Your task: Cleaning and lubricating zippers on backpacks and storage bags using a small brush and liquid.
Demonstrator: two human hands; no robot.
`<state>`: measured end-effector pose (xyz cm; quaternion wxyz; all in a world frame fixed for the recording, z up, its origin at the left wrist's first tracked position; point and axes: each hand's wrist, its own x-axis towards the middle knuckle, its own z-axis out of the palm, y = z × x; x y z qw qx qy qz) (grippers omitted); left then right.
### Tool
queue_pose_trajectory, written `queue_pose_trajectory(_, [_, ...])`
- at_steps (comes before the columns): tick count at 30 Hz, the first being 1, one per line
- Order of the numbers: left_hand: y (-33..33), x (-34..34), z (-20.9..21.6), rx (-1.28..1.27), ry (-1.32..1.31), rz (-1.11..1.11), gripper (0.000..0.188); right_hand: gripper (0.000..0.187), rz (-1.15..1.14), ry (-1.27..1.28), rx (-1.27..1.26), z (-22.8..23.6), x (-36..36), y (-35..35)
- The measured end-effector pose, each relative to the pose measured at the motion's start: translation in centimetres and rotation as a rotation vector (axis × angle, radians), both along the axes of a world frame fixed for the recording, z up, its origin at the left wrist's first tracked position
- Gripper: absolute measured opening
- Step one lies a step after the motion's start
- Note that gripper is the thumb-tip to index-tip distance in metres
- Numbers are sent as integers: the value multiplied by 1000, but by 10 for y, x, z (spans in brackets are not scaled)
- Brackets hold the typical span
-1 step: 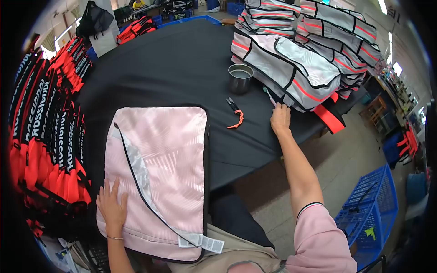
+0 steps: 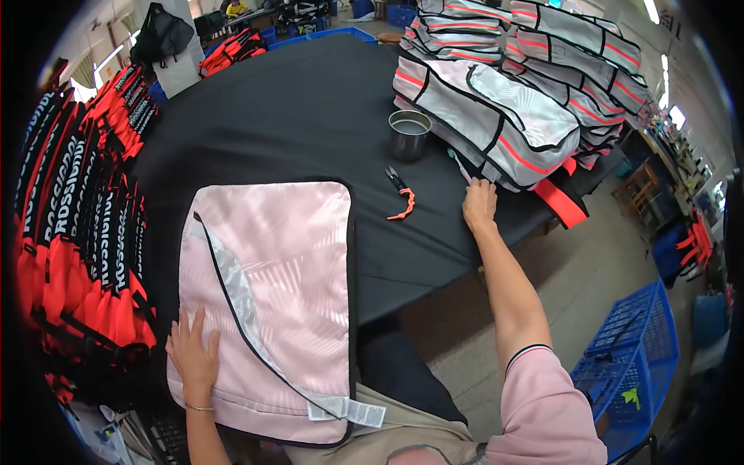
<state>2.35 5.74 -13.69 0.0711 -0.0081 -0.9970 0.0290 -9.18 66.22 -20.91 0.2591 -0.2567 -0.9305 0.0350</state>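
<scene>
A pale pink fabric bag panel [image 2: 298, 256] with black edging lies across the near left of the table and over my lap. A black-bound diagonal opening crosses it, showing silvery lining, and a white label [image 2: 364, 413] hangs at its lower edge. My left hand [image 2: 194, 353] rests flat on its left side, fingers spread. Over at the right edge of the table, my right hand [image 2: 480, 203] has its fingers closed round the near end of a slim, pale toothbrush [image 2: 459, 165] with a greenish head. Thread snips [image 2: 398, 180] with an orange cord lie left of that hand.
A dark metal cup [image 2: 409, 139] stands on the black-covered table [image 2: 287, 108]. Grey bags [image 2: 504, 116] with coral stripes are piled at the far right. Red-and-black straps [image 2: 85, 232] hang stacked at left. A blue crate [image 2: 628, 364] stands on the floor at right.
The pink panel has shifted very slightly to the right together with my left hand. My right hand is almost unmoved.
</scene>
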Motion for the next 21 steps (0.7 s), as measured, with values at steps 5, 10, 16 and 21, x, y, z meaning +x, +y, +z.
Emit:
queue_pose_trajectory(5, [30,23,11,56,-50,101,59,19,33,68,-153,6,10,-1])
queue_pose_trajectory(10, [28,47,29,184,-206,173,62,24,182,197,-287,54,27,-23])
queue_pose_trajectory(16, [22,38,33,266,-252,179,62,21,292,252,-40,135,-11,-40])
queue_pose_trajectory(21, [22,42,21,240,-182,205,62,17,251,-51,224,150,-89,-30])
